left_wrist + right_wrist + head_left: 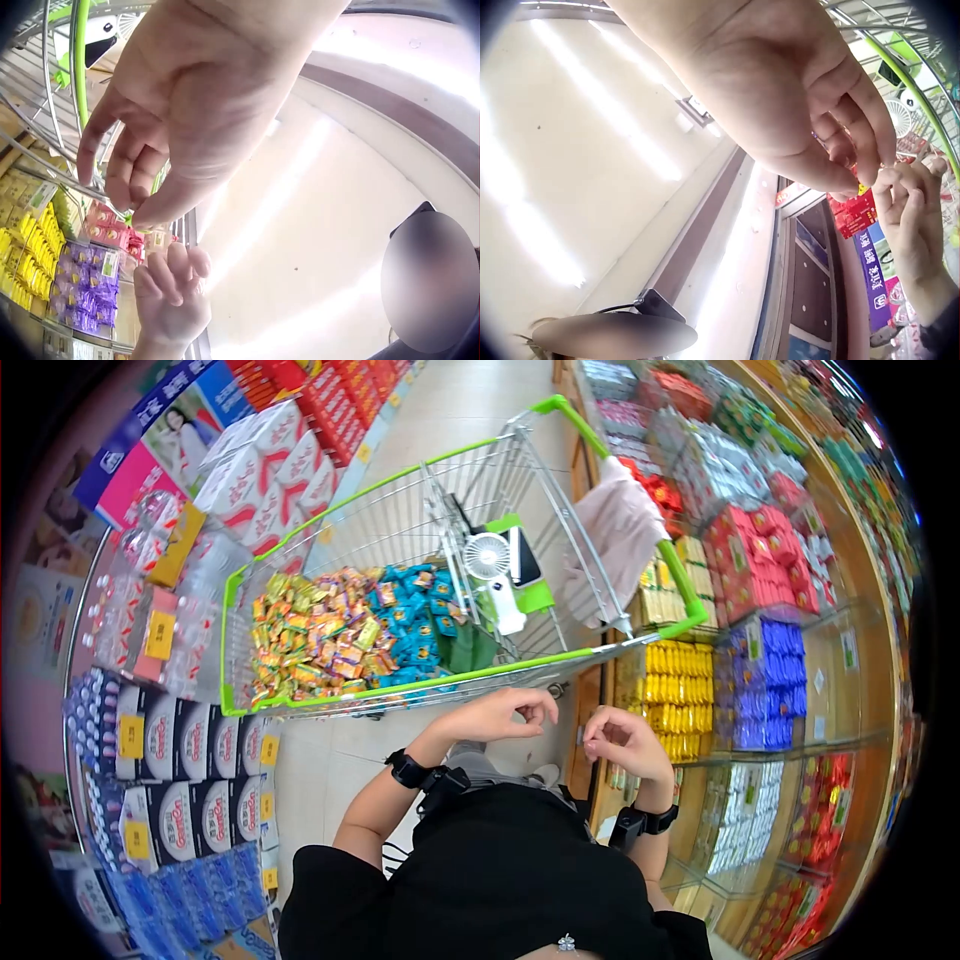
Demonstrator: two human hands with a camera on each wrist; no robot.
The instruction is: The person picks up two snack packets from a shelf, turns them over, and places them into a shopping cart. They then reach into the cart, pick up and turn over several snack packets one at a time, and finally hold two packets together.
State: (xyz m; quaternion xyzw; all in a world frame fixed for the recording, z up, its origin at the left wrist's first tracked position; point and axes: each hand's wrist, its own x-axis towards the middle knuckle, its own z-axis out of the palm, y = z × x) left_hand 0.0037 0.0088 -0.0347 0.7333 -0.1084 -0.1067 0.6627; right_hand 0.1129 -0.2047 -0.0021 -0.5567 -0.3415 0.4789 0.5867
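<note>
My left hand is held in front of my body, just beside the near side of the shopping cart. Its fingers curl loosely around nothing. A short gap away, my right hand hangs near the shelf edge, fingers bent inward and no item in them. Inside the cart lies a heap of orange and yellow wrapped packets with blue packets beside it. At the cart's handle end sit a white handheld fan and a phone. A pale pink cloth drapes over the handle.
Wooden shelves on the right hold yellow packets, purple-blue packets and red packs. Along the left stand bottled drinks, black-and-white cartons and white-and-red boxes. Pale floor tiles run between them.
</note>
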